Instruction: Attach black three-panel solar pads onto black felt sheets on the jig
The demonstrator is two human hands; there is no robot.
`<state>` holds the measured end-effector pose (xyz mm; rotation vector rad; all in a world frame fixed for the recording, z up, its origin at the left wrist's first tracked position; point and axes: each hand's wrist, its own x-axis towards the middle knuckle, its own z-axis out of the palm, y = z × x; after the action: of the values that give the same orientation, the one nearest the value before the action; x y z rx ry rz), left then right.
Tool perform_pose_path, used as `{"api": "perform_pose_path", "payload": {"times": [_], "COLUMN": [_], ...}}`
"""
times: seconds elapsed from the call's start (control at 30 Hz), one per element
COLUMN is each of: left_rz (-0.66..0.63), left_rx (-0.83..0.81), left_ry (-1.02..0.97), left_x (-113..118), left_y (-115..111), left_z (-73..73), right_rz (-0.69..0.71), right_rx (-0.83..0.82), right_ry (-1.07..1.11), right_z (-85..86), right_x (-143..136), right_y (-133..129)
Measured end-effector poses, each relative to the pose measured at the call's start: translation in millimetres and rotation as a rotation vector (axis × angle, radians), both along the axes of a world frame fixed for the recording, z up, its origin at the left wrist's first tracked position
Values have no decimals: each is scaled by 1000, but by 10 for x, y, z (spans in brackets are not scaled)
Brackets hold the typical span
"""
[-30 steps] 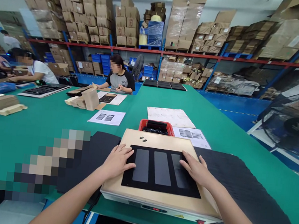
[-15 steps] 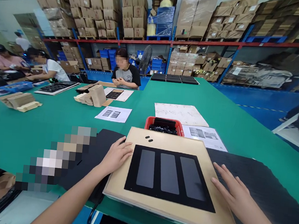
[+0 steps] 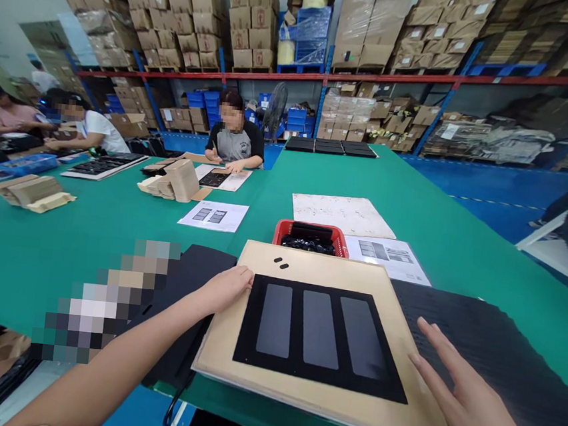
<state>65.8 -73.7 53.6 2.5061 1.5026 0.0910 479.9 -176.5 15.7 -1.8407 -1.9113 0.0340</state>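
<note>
One black sheet [image 3: 322, 334] lies flat on a tan board [image 3: 336, 267] between my hands. Left hand [image 3: 226, 290]: fingers curled at its upper left corner, grip unclear. Right hand [image 3: 467, 395]: fingers spread, holding nothing, off its right edge.

Stretching long and wide as a green table [image 3: 270, 198], carrying a beige-topped box [image 3: 329, 267] between black sheets [image 3: 493, 333], and holding up a red basket [image 3: 344, 244], a speckled white board [image 3: 343, 215], two printed pages [image 3: 213, 215] and, farther left, brown cardboard pieces [image 3: 181, 180].
</note>
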Motion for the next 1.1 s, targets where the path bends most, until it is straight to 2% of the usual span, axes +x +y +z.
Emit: {"api": "perform_pose_path", "payload": {"times": [0.1,0.2,0.3,0.37,0.43,0.5,0.6,0.63,0.7,0.77,0.87,0.97,1.03,1.1], "left_rz": [-11,-7,-18,7,45,30,-123,-167,-154,-119,-140,-159,-151,-133], "left_rx": [10,14,-5,15,51,58,89,147,272,346,321,213,118,21], "left_ry": [93,178,247,279,269,209,103,88,85,85,47,-23,-81,-144], "left_x": [63,107,91,77,113,223,481,563,680,716,631,449,312,187], "left_y": [-20,-120,-343,-548,-787,-1048,-1410,-1499,-1608,-1634,-1583,-1487,-1408,-1321], "left_z": [51,137,218,219,145,-10,-321,-416,-550,-589,-498,-301,-133,56], "right_rz": [35,118,216,267,302,315,327,332,337,338,343,396,448,498], "right_rx": [-30,-114,-277,-350,-384,-395,-413,-419,-432,-458,-529,-567,-501,-347], "right_ry": [126,131,65,36,30,31,37,41,54,77,120,123,125,165], "right_z": [3,12,76,146,216,264,284,282,280,295,364,434,436,400], "right_x": [-94,-243,-414,-509,-574,-609,-635,-641,-648,-634,-549,-410,-321,-260], "right_y": [-11,-21,-56,-82,-98,-101,-97,-97,-105,-124,-159,-150,-103,-36]}}
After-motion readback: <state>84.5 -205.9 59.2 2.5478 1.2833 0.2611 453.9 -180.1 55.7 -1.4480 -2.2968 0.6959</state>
